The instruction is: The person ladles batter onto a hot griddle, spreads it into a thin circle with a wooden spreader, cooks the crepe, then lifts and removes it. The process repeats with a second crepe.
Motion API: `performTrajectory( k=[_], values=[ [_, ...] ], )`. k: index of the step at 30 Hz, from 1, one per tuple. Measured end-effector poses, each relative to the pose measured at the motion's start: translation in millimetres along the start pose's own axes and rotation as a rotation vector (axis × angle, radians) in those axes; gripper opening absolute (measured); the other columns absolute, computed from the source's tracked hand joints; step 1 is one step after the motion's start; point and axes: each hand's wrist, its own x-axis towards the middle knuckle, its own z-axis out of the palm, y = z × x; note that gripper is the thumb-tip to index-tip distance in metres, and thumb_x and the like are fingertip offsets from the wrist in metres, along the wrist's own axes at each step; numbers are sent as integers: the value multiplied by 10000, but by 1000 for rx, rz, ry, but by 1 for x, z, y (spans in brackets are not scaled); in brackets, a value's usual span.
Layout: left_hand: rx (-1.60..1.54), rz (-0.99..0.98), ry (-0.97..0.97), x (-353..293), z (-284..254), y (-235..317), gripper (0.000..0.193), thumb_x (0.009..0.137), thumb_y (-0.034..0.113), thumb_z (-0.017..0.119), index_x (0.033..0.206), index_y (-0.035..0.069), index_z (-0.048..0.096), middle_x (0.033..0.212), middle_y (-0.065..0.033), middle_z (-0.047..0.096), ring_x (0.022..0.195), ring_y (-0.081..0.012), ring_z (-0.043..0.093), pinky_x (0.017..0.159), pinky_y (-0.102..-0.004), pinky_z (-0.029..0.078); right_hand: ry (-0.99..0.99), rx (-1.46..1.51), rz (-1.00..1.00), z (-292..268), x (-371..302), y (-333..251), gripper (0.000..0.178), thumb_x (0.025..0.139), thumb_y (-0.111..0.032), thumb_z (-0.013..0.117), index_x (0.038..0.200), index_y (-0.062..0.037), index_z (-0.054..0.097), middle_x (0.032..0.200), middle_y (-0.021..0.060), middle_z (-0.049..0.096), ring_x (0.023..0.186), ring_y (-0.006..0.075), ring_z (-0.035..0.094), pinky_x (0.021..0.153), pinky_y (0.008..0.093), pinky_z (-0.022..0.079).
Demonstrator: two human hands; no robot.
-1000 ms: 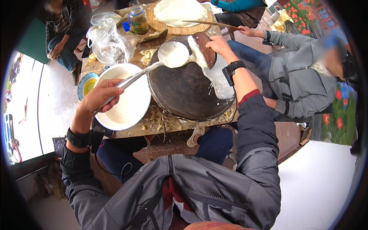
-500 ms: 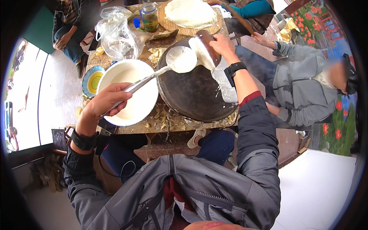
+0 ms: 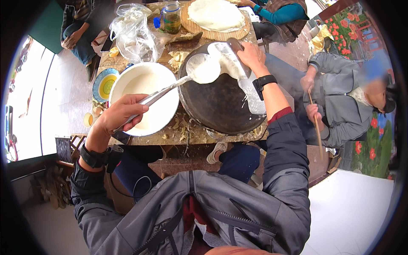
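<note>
My left hand is wrapped around the handle of a metal ladle. The ladle's bowl, coated with pale batter, is over the left far part of a round dark griddle. At the griddle's far right, my right hand grips a brown wooden spreader smeared with thick white batter. A batter-covered whitish piece lies along the griddle's right edge, below that hand; its kind is unclear. To the left, under my left hand, stands a white basin of batter.
Left of the basin is a blue-rimmed bowl of yellow liquid. Farther back are a plastic bag, a glass jar and a flatbread on a round slatted mat. On the right, a seated person holds a thin stick.
My hands keep nearly the same places with the ladle and spreader; the ladle bowl has shifted slightly. The person on the right has swung the stick down toward themselves, now holding it with both hands.
</note>
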Motion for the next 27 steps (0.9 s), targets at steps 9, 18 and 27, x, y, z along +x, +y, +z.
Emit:
performTrajectory(
  k=[9,18,27],
  values=[
    [-44,-13,-11,-9,-1,-7,127,946,147,507,895,32,525,542,20,488,341,-23,412,329,-159,290,-26,145,0,20,-13,-25,326,756,-299,572,931,-35,649,945,232,669,919,418,631,813,488,493],
    [-53,-45,35,-23,4,-16,149,948,150,510,967,9,554,554,29,498,357,-16,431,338,-151,328,-95,-46,-247,28,27,-33,343,803,-250,533,1112,-162,653,1015,192,675,964,388,633,831,498,491],
    [-66,-35,11,-28,10,-25,153,943,146,513,969,3,560,548,26,497,353,-20,429,330,-156,323,-20,-77,-258,11,6,-39,251,797,-185,497,979,-133,662,948,167,685,926,360,647,788,489,504]
  ],
)
